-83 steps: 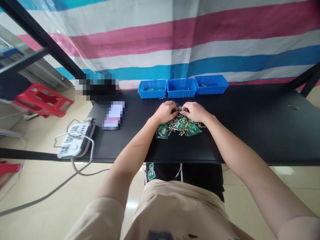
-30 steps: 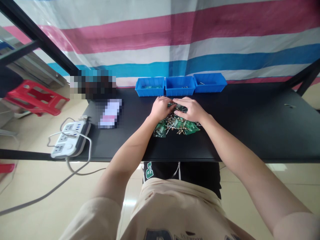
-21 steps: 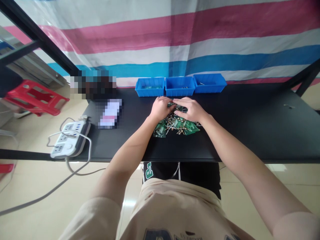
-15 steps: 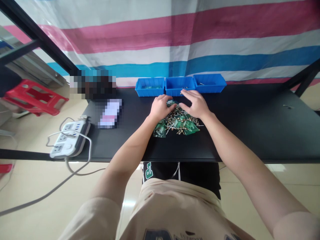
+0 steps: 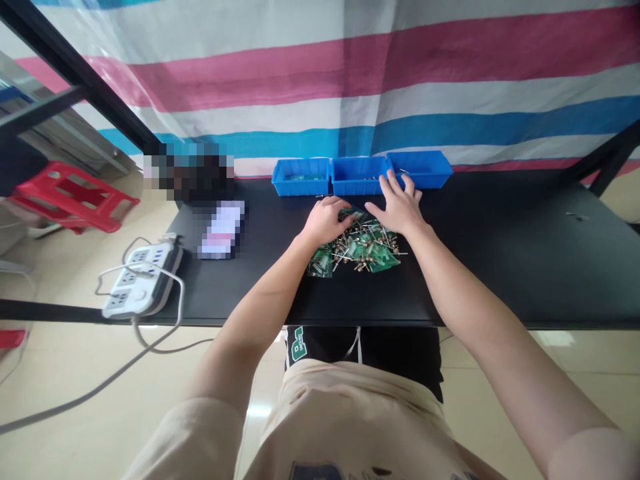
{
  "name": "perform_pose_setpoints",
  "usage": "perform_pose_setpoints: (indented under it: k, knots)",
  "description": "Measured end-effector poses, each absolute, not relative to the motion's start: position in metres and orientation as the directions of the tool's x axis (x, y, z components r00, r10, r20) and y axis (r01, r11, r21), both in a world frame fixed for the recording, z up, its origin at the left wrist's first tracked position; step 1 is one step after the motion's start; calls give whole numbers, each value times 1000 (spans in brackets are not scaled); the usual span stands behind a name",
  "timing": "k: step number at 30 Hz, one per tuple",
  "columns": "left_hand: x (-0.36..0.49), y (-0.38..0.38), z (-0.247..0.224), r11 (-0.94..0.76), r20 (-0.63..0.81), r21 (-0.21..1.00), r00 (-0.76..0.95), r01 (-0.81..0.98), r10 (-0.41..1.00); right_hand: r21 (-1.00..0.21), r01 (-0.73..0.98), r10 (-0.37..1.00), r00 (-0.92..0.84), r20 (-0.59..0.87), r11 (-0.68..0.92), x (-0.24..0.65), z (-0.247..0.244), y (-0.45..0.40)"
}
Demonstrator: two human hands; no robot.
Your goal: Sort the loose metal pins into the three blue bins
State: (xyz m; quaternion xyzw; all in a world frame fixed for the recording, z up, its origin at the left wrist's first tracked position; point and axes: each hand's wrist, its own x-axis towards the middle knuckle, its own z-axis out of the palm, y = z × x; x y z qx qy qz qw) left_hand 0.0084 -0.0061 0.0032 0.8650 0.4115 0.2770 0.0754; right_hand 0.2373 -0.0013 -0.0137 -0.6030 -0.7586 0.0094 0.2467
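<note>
At the middle of the black desk (image 5: 500,253) lies a heap of green circuit boards and small metal parts (image 5: 360,248), near the front edge and well short of the three blue bins at the back. The left hand (image 5: 326,220) rests on the far left part of the heap, fingers curled down onto a green board; whether that grip is closed on any piece cannot be told, as the fingertips are hidden among the parts. The right hand (image 5: 397,203) lies beyond the far right edge of the heap, palm down, fingers spread apart and extended, holding nothing visible. Its fingertips reach close to the front walls of the middle bin (image 5: 361,181) and the right bin (image 5: 423,172); contact with either wall cannot be confirmed. The left bin (image 5: 301,181) stands just beside the middle one, the three in a row touching or nearly so. Small items lie inside the bins, too small to identify. On the left end of the desk sits a white power strip (image 5: 143,280) with its cable looped over it and trailing off the desk edge. A striped sheet (image 5: 350,87) hangs behind the desk
</note>
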Motion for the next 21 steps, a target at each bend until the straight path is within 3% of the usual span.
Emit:
perform_pose_setpoints:
  k: [10, 14, 17, 21]
  knots:
    - [6, -5, 0, -658, 400, 360, 528, 661, 749, -329, 900, 909, -149, 388, 288, 236, -20, -4]
    - [3, -5, 1, -665, 486, 394, 471, 634, 737, -321, 882, 861, -160, 483, 344, 235, -4, -8]
    - [4, -13, 24, -677, 596, 422, 379, 603, 708, -307, 860, 790, -163, 592, 408, 244, 25, -19]
    - [0, -47, 98, -739, 748, 435, 250, 515, 615, -310, 824, 730, -172, 662, 475, 277, 63, -40]
